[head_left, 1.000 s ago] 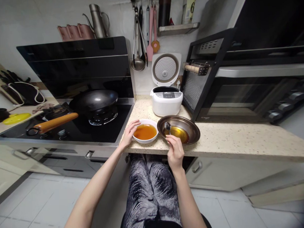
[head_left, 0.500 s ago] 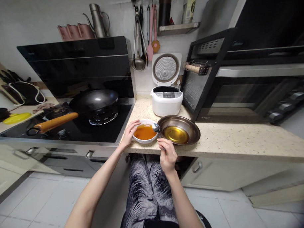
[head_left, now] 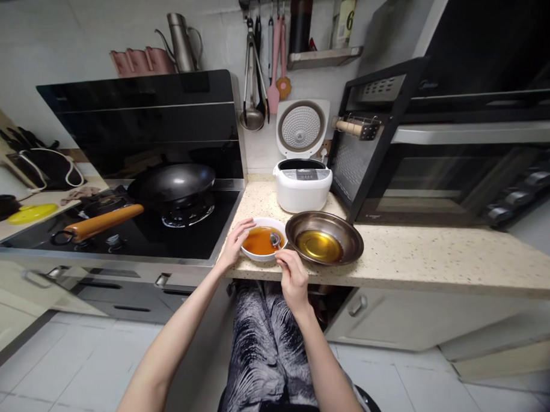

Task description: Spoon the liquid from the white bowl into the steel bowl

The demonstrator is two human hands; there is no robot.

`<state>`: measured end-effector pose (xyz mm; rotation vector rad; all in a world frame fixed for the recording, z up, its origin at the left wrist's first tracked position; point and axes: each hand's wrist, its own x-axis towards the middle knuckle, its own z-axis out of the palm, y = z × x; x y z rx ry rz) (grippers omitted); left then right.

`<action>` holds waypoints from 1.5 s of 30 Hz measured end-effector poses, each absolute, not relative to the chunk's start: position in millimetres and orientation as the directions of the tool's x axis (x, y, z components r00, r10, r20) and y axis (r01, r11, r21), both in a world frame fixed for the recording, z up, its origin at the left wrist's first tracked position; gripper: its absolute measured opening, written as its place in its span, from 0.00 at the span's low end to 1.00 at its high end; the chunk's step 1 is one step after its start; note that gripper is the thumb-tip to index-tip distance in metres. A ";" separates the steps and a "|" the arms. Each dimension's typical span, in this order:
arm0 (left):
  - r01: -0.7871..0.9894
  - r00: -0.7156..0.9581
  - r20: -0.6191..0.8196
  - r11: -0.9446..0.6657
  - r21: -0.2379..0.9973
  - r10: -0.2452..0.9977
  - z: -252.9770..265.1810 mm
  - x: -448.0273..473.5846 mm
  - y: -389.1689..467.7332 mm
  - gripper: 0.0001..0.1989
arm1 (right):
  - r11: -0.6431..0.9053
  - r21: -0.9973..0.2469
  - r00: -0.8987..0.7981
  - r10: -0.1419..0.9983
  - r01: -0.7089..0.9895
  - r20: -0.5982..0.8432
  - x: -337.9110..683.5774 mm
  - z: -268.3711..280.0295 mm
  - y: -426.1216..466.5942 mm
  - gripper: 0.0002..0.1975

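Two hands are working at the counter [head_left: 407, 258]. Your right hand [head_left: 294, 280] is gripping a metal spoon [head_left: 275, 238], fingers pinched on the handle. The spoon's head is sitting inside the white bowl [head_left: 259, 258], over on its right side, at the amber liquid [head_left: 256, 243]; can't tell how deep it's dipping. Your left hand [head_left: 233, 242] is resting its fingers on the bowl's left rim, seemingly steadying it; can't tell if they're pinching. Just to the right of the bowl, a wide metal pan [head_left: 349, 234] is holding yellowish liquid [head_left: 319, 245]. An open rice cooker [head_left: 304, 190] is standing behind.

Step in hand: looks like you're spooning liquid at the bowl; whether you're scooping or emptying isn't clear. Next move is probably calling for a level spoon, a clean lift over the rim and a steady left hand, so nothing's dripping between the vessels.
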<state>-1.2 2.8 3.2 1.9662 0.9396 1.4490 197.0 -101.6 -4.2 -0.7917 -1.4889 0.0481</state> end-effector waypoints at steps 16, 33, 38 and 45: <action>0.229 0.193 0.592 -0.623 0.748 0.782 0.9 -2.7 3.9 0.17 | 0.703 -0.653 0.306 0.579 0.281 0.755 192.6 -8.2 -100.4 0.09; 0.229 0.193 0.590 -0.620 0.750 0.784 0.0 -3.1 5.5 0.18 | 0.720 -0.648 0.366 0.550 0.247 0.750 198.1 -2.3 -109.4 0.09; 0.232 0.189 0.593 -0.623 0.747 0.783 0.5 -2.6 5.8 0.17 | 0.718 -0.647 0.409 0.526 0.255 0.745 204.2 4.8 -112.7 0.09; 0.228 0.198 0.593 -0.625 0.746 0.780 1.2 -3.0 5.0 0.17 | 0.725 -0.624 0.463 0.464 0.292 0.755 215.9 8.5 -113.1 0.08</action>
